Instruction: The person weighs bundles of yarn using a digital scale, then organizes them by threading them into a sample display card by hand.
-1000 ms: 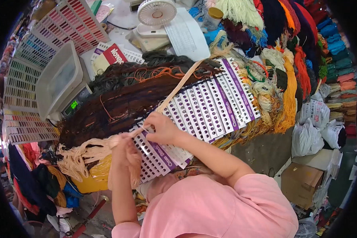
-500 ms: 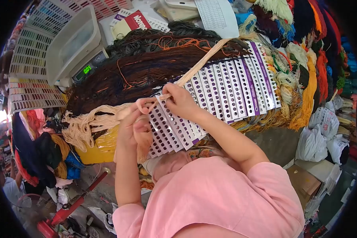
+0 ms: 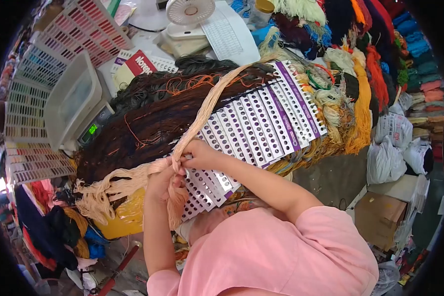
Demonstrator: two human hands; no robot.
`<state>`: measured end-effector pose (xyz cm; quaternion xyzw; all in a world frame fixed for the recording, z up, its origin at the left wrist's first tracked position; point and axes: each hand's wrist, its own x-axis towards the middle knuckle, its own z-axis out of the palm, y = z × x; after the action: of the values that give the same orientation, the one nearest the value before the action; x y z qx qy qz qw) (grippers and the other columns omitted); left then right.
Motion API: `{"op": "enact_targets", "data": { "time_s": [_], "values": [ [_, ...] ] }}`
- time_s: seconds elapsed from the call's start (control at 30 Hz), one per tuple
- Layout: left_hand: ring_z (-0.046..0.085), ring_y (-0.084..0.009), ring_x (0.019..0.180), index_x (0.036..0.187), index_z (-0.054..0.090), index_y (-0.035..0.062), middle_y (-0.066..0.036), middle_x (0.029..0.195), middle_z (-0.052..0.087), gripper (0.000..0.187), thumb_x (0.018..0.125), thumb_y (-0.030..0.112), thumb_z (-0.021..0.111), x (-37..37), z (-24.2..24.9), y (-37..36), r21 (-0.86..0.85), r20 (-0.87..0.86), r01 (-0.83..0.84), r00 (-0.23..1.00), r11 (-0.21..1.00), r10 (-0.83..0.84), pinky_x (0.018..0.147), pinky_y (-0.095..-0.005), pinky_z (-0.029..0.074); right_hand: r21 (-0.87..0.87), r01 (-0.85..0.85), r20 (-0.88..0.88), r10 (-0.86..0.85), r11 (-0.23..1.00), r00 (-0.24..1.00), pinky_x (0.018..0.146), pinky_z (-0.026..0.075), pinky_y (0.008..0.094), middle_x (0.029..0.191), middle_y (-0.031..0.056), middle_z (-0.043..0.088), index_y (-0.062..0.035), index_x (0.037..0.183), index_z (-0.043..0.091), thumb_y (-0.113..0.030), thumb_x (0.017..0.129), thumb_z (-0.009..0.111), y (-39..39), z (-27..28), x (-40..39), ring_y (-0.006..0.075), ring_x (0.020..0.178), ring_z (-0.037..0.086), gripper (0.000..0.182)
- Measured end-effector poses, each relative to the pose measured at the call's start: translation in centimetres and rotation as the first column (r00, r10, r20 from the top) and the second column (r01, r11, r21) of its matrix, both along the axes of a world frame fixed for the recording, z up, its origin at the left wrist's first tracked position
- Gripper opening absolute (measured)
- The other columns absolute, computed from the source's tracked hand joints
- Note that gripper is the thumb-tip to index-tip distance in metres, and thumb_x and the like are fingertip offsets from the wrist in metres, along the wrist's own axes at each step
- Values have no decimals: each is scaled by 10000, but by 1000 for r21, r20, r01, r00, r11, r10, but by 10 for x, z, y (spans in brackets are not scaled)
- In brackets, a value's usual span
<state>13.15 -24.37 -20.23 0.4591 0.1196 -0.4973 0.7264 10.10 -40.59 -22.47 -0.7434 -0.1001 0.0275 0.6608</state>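
Observation:
A long skein of peach embroidery thread [image 3: 208,106] runs from the back of the table down to my hands. My left hand [image 3: 162,183] is closed around the gathered skein, and a loose end hangs below its fingers. Close beside it, my right hand [image 3: 201,155] pinches the thread, its fingertips partly hidden. Looped peach thread [image 3: 101,190] spreads out to the left. Under the hands lies an overlapping row of white punched thread cards [image 3: 241,130] with purple bands. Dark brown thread [image 3: 133,126] is heaped behind them.
A scale with a grey tray [image 3: 74,101] and lit green digits stands at the left, near racks of colour samples [image 3: 29,116]. At the back are a red notepad [image 3: 142,64], a small white fan [image 3: 190,11] and a printed sheet [image 3: 230,37]. Yellow-orange skeins [image 3: 361,111] hang at the right.
The view has shifted, bringing the fan into sight. My right hand has come down closer to my left. The skein running to the back, straight before, now curves more loosely.

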Motion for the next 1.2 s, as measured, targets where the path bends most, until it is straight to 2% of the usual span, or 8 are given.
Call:
{"op": "enact_targets", "data": {
  "time_s": [0.3, 0.37, 0.47, 0.57, 0.7, 0.9, 1.03, 1.2],
  "values": [
    [430, -65, 444, 752, 487, 71, -29, 631, 513, 214, 766, 278, 541, 17, 27, 58, 243, -7, -309, 947, 919, 321, 339, -154, 322, 351, 6, -257, 90, 936, 962, 594, 387, 210, 719, 4, 519, -34, 825, 522, -47, 743, 498, -4, -11, 2, 61, 662, 461, 86],
    [425, -54, 435, 708, 459, 93, -12, 592, 493, 210, 775, 280, 529, 22, 35, 116, 293, 156, -529, 848, 796, 506, 320, -156, 313, 180, -80, -249, 124, 981, 961, 552, 352, 179, 706, -23, 487, -27, 875, 498, -72, 754, 503, -5, -6, 1, 34, 639, 422, 130],
    [420, -46, 442, 745, 497, 79, 12, 529, 437, 182, 781, 255, 523, 29, 45, 185, -300, -99, -589, 802, 750, 590, 338, -174, 334, 11, -71, -143, 72, 997, 987, 519, 346, 188, 645, -5, 487, -24, 829, 530, -42, 694, 496, -2, -4, 3, 45, 583, 417, 140],
    [421, -46, 477, 902, 533, 52, 16, 542, 438, 208, 785, 223, 520, 28, 47, 190, 66, 295, -904, 421, 421, 858, 392, -202, 363, -39, -27, -124, 22, 999, 992, 498, 360, 220, 598, 34, 500, -27, 794, 559, -35, 678, 496, 3, -14, 3, 95, 545, 453, 133],
    [425, -61, 519, 986, 536, 63, 7, 624, 485, 219, 804, 172, 479, 0, 33, 105, 364, 570, -721, 673, 589, 471, 476, -191, 382, -227, 68, 242, -12, 971, 970, 546, 388, 257, 717, 59, 527, -32, 794, 567, -68, 722, 526, 8, -24, 5, 153, 629, 498, 90],
    [397, -51, 504, 843, 568, 41, 9, 659, 499, 181, 804, 190, 473, -10, -30, 7, 444, 657, -138, 722, 885, -217, 454, -183, 347, 257, 113, -155, -75, 960, 985, 604, 399, 222, 699, 11, 542, -21, 816, 551, -80, 799, 459, 9, -15, 3, 63, 672, 489, 111],
    [376, -43, 466, 808, 566, 43, 9, 633, 485, 164, 787, 194, 507, 4, -17, 25, 415, 429, -94, 897, 905, -104, 421, -173, 298, 50, 222, -222, -206, 974, 953, 519, 374, 213, 620, 6, 516, -33, 845, 538, -91, 663, 558, 9, -9, 0, 63, 559, 467, 192],
    [361, -34, 434, 867, 562, 56, 39, 517, 410, 182, 766, 206, 543, 10, 36, 120, 451, 282, -342, 931, 824, 232, 416, -179, 313, -410, 333, 329, -202, 849, 922, 553, 385, 336, 667, 72, 467, -73, 866, 532, -126, 511, 617, 20, -27, 2, 242, 613, 481, 369]
  ]
}}
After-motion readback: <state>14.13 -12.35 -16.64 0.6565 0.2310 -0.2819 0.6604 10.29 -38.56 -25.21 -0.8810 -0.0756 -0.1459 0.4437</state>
